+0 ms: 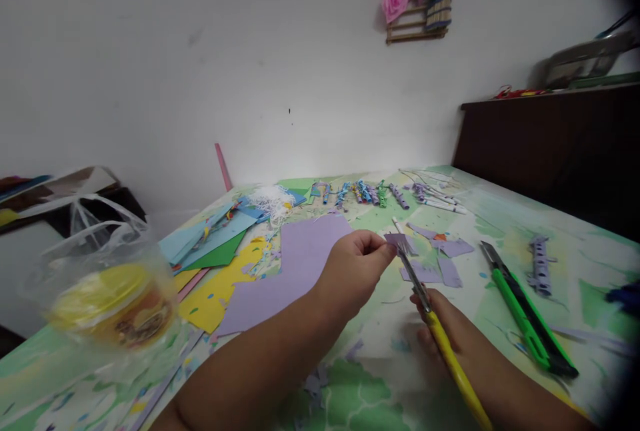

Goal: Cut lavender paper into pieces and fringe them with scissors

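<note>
My left hand [357, 268] pinches a small piece of purple paper [395, 239] between thumb and fingertips. In my right hand [443, 331] are scissors with metal blades and a yellow handle [453, 364], seen nearly edge-on. Their tips meet the paper just beside my left fingertips; whether the blades are apart is unclear. Under and beyond the tips lie purple paper scraps [450, 271] on the patterned table cover. A larger purple sheet [315, 244] lies behind my left forearm.
A green utility knife [530, 318] and a purple paper roll [540, 264] lie at right. Several decorated rolls [367, 192] line the back. Coloured sheets [215, 291], white shredded strands [273, 201] and a bagged yellow-lidded tub [115, 304] occupy the left. A dark cabinet [550, 144] borders the right.
</note>
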`<control>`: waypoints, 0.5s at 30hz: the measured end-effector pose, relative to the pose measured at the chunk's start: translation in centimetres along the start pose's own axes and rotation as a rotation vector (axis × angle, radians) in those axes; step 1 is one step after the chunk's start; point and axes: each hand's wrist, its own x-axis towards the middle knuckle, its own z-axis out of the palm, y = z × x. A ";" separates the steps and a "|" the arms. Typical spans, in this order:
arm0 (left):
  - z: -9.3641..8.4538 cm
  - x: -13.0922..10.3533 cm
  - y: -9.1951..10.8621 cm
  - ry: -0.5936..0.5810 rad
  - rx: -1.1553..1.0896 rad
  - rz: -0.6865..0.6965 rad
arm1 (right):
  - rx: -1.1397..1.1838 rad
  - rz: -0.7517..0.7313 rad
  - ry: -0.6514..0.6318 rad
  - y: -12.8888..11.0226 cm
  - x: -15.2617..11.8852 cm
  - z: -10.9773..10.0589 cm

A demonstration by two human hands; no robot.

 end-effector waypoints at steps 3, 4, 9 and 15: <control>0.1 0.0 -0.1 -0.015 -0.002 -0.010 | -0.002 0.044 -0.055 0.2 0.2 -0.1; 0.1 0.1 -0.1 -0.016 -0.010 -0.014 | -0.003 0.057 -0.068 0.2 0.3 -0.2; 0.1 0.3 -0.1 -0.007 -0.017 -0.031 | -0.016 0.084 -0.086 0.5 0.5 -0.3; 0.3 0.3 -0.8 0.003 0.023 -0.018 | -0.043 0.112 -0.093 0.3 0.3 -0.4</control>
